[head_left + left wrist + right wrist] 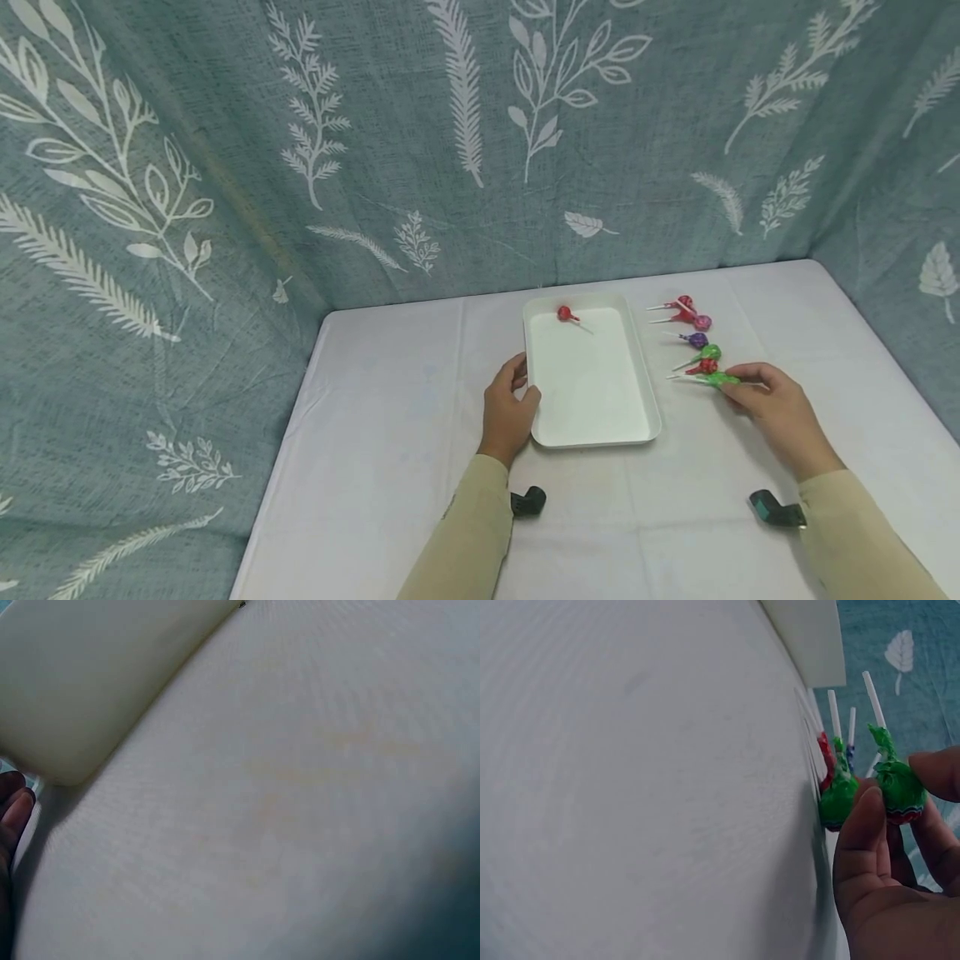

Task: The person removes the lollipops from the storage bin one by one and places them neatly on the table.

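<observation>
My right hand pinches a green-wrapped lollipop by its candy head between thumb and fingers, its white stick pointing away from the hand. Close beside it in the right wrist view is a second green lollipop. With the thumb over the rim and the fingers along the outer wall, my left hand grips the left side of a white tray. One red lollipop lies in the tray's far end. The left wrist view catches only some fingertips next to the tray's corner.
To the tray's right, several lollipops form a column: red, pink, purple, green and red. All stand on a white-covered table. Patterned teal curtains border the back and sides.
</observation>
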Demonstrator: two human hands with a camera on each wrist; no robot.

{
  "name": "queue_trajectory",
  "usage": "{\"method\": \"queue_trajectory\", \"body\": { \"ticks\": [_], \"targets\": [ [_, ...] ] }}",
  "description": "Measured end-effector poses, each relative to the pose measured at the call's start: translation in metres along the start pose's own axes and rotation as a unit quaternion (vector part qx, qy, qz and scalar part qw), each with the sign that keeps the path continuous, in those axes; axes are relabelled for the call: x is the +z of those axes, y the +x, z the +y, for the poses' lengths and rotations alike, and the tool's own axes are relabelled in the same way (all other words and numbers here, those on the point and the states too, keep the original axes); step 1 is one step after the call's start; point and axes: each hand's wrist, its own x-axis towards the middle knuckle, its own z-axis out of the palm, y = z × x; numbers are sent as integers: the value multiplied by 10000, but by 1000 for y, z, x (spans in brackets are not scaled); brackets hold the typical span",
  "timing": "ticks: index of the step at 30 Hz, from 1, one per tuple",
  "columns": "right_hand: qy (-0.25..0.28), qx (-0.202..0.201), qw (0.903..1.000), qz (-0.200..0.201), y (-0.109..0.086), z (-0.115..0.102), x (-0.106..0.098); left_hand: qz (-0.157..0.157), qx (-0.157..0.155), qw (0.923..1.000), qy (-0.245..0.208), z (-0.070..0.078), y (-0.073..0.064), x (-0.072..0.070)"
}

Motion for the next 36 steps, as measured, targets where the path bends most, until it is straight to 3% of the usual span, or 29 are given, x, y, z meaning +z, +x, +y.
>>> {"method": "queue_trajectory", "body": {
  "ticks": [11,20,36],
  "targets": [
    [-104,63,9999,7,1,9,-2,-12,6,10000,8,1,0,2],
    [-34,-203,9998,76,1,16,0,-21,31,10000,32,0,1,2],
    [-130,-166,9996,186,2,17,0,-15,6,10000,48,0,0,1]
  ]
}}
